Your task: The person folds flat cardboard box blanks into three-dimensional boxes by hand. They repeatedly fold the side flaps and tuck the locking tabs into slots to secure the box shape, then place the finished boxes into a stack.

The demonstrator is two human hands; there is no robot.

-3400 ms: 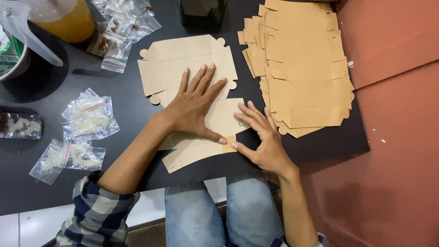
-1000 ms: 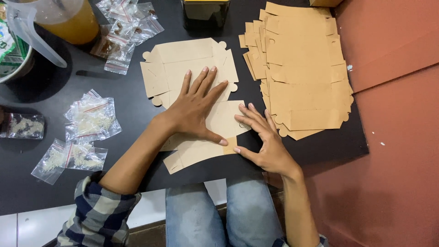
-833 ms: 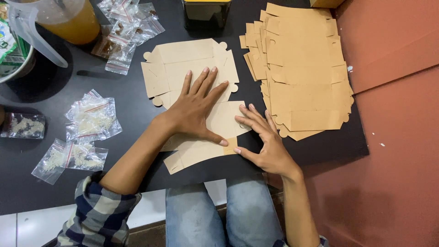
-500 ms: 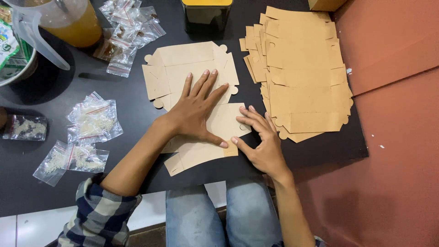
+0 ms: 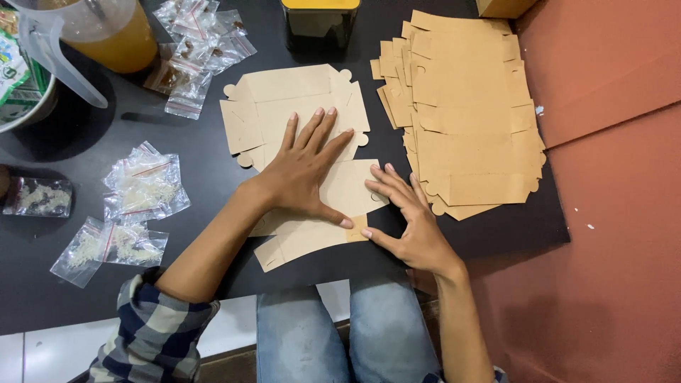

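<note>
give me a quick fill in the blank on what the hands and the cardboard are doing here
1. The left hand lies ____ on the cardboard box blank, fingers spread.
2. The right hand touches the blank's ____ edge.
3. The stack of blanks lies to the ____ of the hands.

Missing words: flat; right; right

clear sachets (image 5: 142,188) left, green packet (image 5: 14,64) top-left

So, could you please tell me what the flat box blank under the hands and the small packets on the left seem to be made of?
Box blank: likely thin brown cardboard, matte, with die-cut tabs and crease lines. Small packets: apparently clear glossy plastic film; the pale contents show through.
</note>
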